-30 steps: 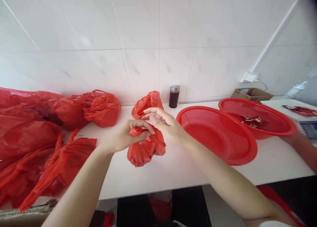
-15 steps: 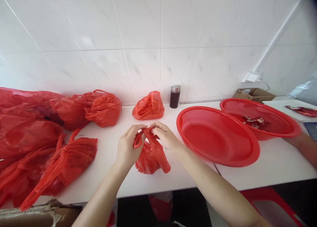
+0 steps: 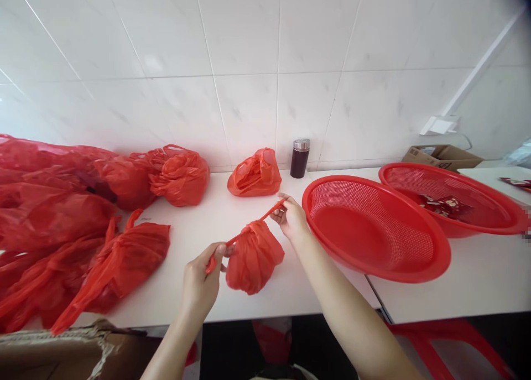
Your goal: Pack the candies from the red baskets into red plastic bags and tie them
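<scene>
A rounded, filled red plastic bag (image 3: 255,258) sits at the middle of the white table, its neck drawn tight between my hands. My left hand (image 3: 205,275) pinches one twisted handle at the bag's left. The other handle, stretched up and to the right, is gripped in the fingers of my right hand (image 3: 289,217). What the bag contains is hidden. Behind it, against the wall, lies another red plastic bag (image 3: 255,175) with a loose, crumpled top.
Many tied red bags (image 3: 53,208) are heaped at the left. A dark flask (image 3: 299,159) stands by the wall. To the right are a red plastic basket (image 3: 357,225) and a second basket (image 3: 493,203) holding small packets. An open cardboard box (image 3: 443,156) is behind; another carton (image 3: 53,355) sits below the table's front edge.
My hands have moved apart from the bag's top, pulling its handles left and right, so the neck is now cinched tight. The view has shifted slightly rightward.
</scene>
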`<state>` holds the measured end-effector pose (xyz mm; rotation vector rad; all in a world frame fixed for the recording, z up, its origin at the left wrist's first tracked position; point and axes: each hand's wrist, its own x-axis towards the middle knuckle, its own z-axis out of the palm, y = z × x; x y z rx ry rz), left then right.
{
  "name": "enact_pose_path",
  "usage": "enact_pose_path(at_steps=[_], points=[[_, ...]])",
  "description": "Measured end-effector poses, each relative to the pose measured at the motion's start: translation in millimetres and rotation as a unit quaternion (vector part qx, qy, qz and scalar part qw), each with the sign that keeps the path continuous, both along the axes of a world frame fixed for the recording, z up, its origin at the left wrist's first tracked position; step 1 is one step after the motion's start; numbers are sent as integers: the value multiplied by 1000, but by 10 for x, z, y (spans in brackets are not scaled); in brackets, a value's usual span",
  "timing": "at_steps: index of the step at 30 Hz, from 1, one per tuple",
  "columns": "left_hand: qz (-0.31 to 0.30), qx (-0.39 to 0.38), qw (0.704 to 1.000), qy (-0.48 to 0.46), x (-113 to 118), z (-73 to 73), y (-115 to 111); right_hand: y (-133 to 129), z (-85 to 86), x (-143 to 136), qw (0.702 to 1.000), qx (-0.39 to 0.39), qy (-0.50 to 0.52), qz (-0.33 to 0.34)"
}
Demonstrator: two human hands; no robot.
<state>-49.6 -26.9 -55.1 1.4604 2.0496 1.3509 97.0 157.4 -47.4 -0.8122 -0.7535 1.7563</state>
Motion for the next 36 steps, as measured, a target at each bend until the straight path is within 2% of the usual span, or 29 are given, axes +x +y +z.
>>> enact_pose_path(at_steps=[3,5,9,11,13,15,16,18,22,29,33,36], points=[[-5,8,1000,-24,-2,-184,-151,186,-198,-43,998,-24,-36,-44],[23,16,998,-55,13,-277,-181,198,-305,-109,996,-17,-63,-53],[118,75,976,-167,69,-410,-7,-94,-412,-280,991,34,-127,-35],[140,91,972,-162,123,-474,149,-322,-438,-343,978,95,-182,-25],[166,75,976,-122,185,-539,298,-508,-471,-376,934,200,-296,-22],[180,51,979,-85,222,-592,414,-585,-517,-374,848,293,-441,-13],[176,38,981,-71,220,-609,458,-574,-542,-362,807,316,-499,-7],[154,-2,987,-34,167,-621,526,-470,-590,-321,760,320,-566,4],[98,-110,988,52,-56,-595,636,-138,-678,-250,712,312,-629,23],[60,-274,946,165,-279,-613,924,158,-889,-307,627,306,-714,56],[54,-314,927,199,-310,-639,1116,271,-973,-328,600,308,-736,53],[57,-313,924,214,-325,-656,1213,332,-1006,-345,594,309,-741,45]])
